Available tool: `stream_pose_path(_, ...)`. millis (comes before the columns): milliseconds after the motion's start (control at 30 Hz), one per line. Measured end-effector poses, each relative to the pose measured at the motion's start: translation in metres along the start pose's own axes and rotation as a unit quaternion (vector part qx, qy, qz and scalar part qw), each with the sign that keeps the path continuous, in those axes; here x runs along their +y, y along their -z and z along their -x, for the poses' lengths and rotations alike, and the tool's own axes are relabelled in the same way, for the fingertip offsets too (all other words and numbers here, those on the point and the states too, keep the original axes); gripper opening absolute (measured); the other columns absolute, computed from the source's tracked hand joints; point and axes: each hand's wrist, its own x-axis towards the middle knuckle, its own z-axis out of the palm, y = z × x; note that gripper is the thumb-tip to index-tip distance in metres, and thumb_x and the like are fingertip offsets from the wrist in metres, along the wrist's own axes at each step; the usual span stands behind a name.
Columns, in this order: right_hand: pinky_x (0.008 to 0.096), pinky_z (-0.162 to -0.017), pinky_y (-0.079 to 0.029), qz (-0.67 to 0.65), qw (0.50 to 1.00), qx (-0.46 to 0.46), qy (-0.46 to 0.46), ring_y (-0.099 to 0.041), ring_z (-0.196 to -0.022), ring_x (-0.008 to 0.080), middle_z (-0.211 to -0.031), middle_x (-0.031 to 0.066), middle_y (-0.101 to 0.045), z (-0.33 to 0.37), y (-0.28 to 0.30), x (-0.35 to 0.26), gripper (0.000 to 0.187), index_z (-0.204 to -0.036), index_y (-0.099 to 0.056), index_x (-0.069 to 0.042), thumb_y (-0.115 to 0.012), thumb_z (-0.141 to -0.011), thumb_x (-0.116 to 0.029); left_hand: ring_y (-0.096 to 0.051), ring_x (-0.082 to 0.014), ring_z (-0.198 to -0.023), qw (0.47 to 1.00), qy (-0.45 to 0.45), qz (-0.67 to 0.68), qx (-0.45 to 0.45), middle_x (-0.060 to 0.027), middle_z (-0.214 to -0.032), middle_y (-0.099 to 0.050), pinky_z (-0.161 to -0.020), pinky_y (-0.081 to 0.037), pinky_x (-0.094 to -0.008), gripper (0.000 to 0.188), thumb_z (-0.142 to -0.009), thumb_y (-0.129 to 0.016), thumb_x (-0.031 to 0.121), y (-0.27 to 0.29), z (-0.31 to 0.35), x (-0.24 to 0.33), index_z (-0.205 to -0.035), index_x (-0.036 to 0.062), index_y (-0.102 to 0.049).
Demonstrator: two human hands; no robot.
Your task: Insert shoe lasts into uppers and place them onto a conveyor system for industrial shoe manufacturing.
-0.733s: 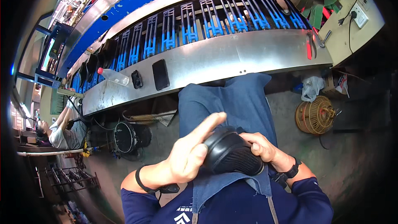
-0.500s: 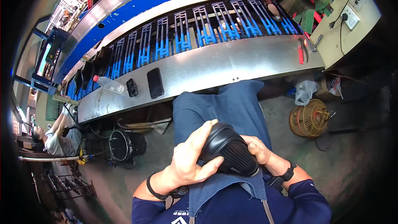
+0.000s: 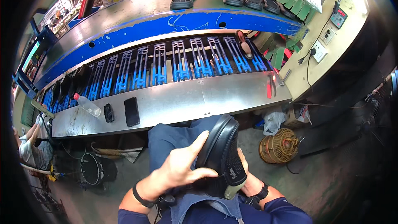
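Two bare hands on one black shoe [image 3: 217,153], above the lap, toe towards twelve. Left hand [image 3: 178,166] at its eight o'clock: thumb and forefinger spread in a wide V, laid against the side, not closed round it. Right hand [image 3: 244,170] at four, curled behind the shoe and holding it; fingers hidden, so how tightly cannot be told. Presumably right bears the weight, left steadies. Phone [image 3: 132,112] at ten, bottle [image 3: 88,105] just before ten, both on the metal bench [image 3: 178,108], likely kept aside for elbow room; red-handled pliers [image 3: 271,86] at one, probably parked within reach. Shoe smooth, faintly glossy; pinhole-perforated panel right, rounded toe, pale piece at near end. Bench brushed, reflective. Wicker-like cage [image 3: 280,146] at three, ribbed, rounded.
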Motion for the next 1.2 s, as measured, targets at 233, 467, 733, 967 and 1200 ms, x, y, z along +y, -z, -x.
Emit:
stream_pose_path(233,0.0436,-0.110,-0.047,-0.090,0.992,-0.084,-0.030,-0.057,-0.128,0.0315,-0.143,0.0211,-0.053,-0.001,0.007,-0.002,0.073,-0.149,-0.040,0.000,-0.042,-0.103,-0.056,-0.071,-0.0310,-0.106,0.962,0.137,0.189,-0.143,-0.0215,-0.140,-0.057,-0.092,-0.055,-0.0331,0.071,-0.088,-0.069,0.007,0.029,-0.015,-0.014,-0.152,0.0024,-0.038)
stream_pose_path(467,0.0439,-0.106,-0.050,0.018,0.998,-0.055,0.010,-0.060,-0.124,0.0318,-0.141,0.0221,-0.054,0.003,0.009,-0.002,0.073,-0.148,-0.041,0.001,-0.041,-0.102,-0.056,-0.072,-0.0367,-0.082,0.992,0.068,0.051,-0.098,-0.0246,-0.106,-0.069,-0.073,-0.058,-0.0354,0.080,-0.082,-0.065,0.003,0.014,-0.012,0.016,-0.154,0.0030,-0.032)
stream_pose_path(733,0.0441,-0.105,-0.051,-0.020,0.997,-0.075,0.006,-0.061,-0.122,0.0320,-0.138,0.0221,-0.056,-0.001,0.011,0.001,0.071,-0.146,-0.044,0.002,-0.044,-0.102,-0.053,-0.071,-0.0332,-0.069,0.989,0.106,0.007,-0.106,-0.0190,-0.078,-0.067,-0.065,-0.056,-0.0377,0.087,-0.077,-0.064,-0.001,0.014,-0.008,0.034,-0.157,0.0031,-0.027)
stream_pose_path(967,0.0412,-0.105,-0.050,0.083,0.996,0.027,-0.013,-0.061,-0.122,0.0297,-0.139,0.0189,-0.056,-0.019,-0.032,-0.009,0.077,-0.146,-0.044,0.002,-0.025,-0.104,-0.060,-0.057,-0.0319,-0.126,0.960,0.243,0.141,0.009,-0.0212,-0.137,-0.056,-0.109,-0.044,-0.0412,0.117,-0.073,-0.085,0.019,0.011,-0.003,0.029,-0.159,0.0023,-0.008)
stream_pose_path(1200,0.0458,-0.086,-0.052,0.761,0.618,-0.107,0.165,-0.060,-0.103,0.0445,-0.115,0.0275,-0.055,-0.041,-0.091,0.012,0.073,-0.138,-0.040,0.009,-0.067,-0.092,-0.040,-0.069,-0.0288,-0.098,0.702,0.280,0.603,0.254,-0.0167,-0.112,-0.068,-0.087,-0.059,-0.0417,0.076,-0.079,-0.079,0.054,0.006,0.056,-0.071,-0.126,-0.0021,-0.057)
